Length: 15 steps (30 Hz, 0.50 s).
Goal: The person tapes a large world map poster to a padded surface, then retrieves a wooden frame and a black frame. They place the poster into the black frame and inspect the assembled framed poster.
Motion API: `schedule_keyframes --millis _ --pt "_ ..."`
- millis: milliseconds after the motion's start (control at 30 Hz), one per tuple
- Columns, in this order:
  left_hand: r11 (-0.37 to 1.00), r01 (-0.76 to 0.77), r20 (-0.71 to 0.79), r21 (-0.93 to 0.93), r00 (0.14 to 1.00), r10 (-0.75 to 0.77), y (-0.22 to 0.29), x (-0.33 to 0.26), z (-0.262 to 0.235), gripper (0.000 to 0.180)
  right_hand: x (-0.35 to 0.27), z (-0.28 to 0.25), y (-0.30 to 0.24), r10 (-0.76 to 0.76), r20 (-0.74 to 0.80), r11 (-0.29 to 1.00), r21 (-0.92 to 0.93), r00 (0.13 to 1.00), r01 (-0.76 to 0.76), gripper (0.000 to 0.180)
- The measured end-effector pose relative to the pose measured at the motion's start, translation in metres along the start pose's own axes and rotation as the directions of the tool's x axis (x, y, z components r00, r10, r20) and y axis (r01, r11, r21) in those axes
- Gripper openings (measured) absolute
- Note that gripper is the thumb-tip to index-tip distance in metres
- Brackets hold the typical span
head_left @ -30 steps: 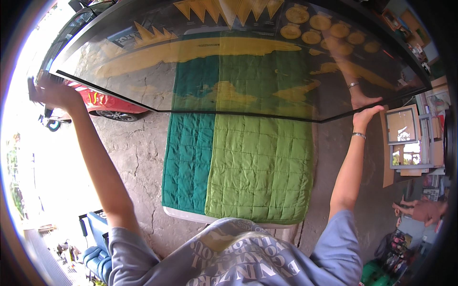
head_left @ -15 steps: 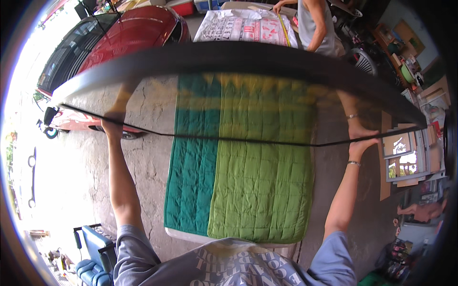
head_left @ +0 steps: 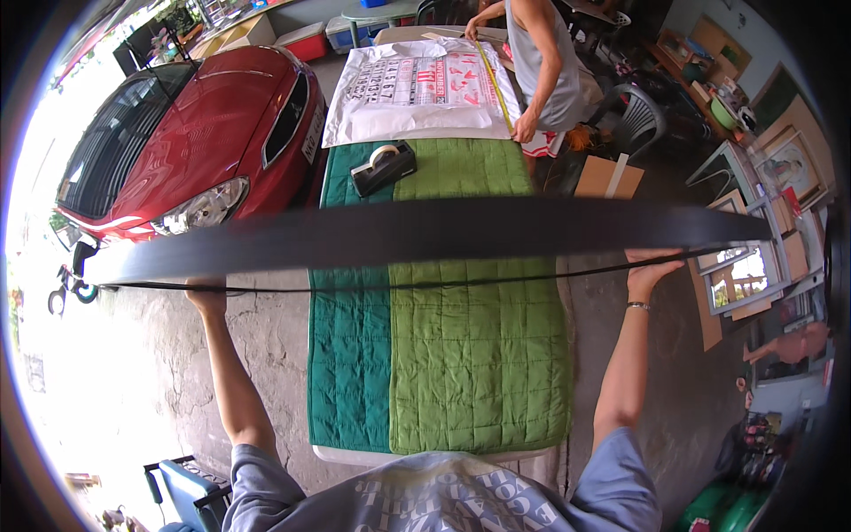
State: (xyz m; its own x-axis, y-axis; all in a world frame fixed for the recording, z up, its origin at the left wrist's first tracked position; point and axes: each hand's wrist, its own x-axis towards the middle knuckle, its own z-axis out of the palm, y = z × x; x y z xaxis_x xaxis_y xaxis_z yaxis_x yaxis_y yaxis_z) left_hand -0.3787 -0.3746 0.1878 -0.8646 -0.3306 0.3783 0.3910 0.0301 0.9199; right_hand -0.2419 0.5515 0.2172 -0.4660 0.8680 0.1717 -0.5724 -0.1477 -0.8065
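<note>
A wide black-framed glass panel (head_left: 461,232), like a large picture frame, is held up across my view, seen almost edge-on. My left hand (head_left: 206,297) grips it near its left end, the fingers hidden behind it. Near its right end, my right hand (head_left: 653,269) supports it, thumb side showing, a bracelet on the wrist. Below the panel a quilted cloth (head_left: 479,355), dark green and light green, covers a table. A black tape dispenser (head_left: 384,167) with a pale roll rests on the cloth beyond the panel.
Across the table a person in a grey sleeveless top (head_left: 541,62) holds a yellow measuring tape (head_left: 494,84) over a printed white sheet (head_left: 421,89). A red car (head_left: 226,115) stands at left. Frames and boards (head_left: 753,266) lean at right; a grey plastic chair (head_left: 636,120) is behind.
The panel has come down lower in view and turned from showing its reflective face to nearly edge-on. Both hands moved with it. The tape dispenser and more of the white sheet are now visible.
</note>
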Motion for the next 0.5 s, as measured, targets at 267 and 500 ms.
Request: schedule_keyframes --millis 267,500 --pt "0.891 0.378 -0.246 -0.251 0.866 -0.436 0.081 -0.039 0.003 0.062 -0.039 0.011 -0.086 0.166 0.046 0.916 -0.376 0.985 -0.137 0.1" --pt "0.725 0.685 -0.111 -0.064 0.717 -0.688 0.092 -0.093 -0.014 0.067 -0.087 -0.033 -0.097 0.462 -0.055 0.636 -0.675 0.885 -0.374 0.117"
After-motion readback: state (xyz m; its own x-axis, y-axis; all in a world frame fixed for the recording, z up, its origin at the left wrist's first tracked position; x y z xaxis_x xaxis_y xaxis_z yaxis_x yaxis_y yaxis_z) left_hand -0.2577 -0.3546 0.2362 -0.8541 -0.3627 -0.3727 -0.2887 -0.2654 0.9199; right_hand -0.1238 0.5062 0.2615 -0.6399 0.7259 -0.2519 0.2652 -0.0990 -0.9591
